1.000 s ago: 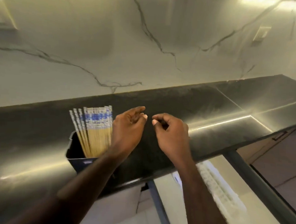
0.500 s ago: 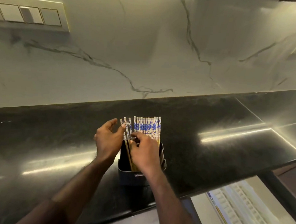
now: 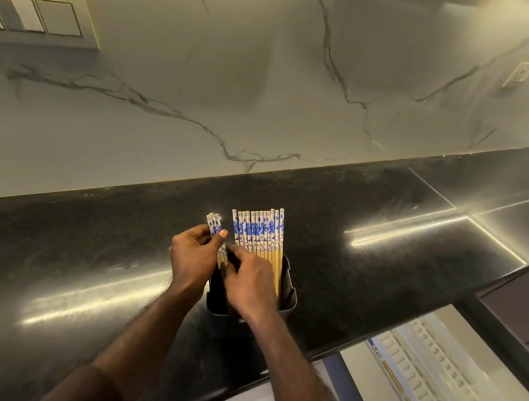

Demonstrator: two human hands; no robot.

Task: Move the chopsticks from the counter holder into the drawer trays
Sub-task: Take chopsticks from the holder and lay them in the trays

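Chopsticks: a row of blue-patterned sticks (image 3: pixel 260 233) stands upright in the dark holder (image 3: pixel 289 293) on the black counter (image 3: pixel 101 253).
Left hand (image 3: pixel 192 258): pinches a few sticks (image 3: pixel 214 223), split off left of the row.
Right hand (image 3: pixel 250 279): fingers curled at the sticks' lower part; grip unclear.
Drawer trays (image 3: pixel 426 362): lower right, below the counter edge.

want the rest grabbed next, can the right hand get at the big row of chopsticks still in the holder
Probably yes: the right hand is at the holder, beside the row of chopsticks, whose tops stand free. The left hand holds a separate few.
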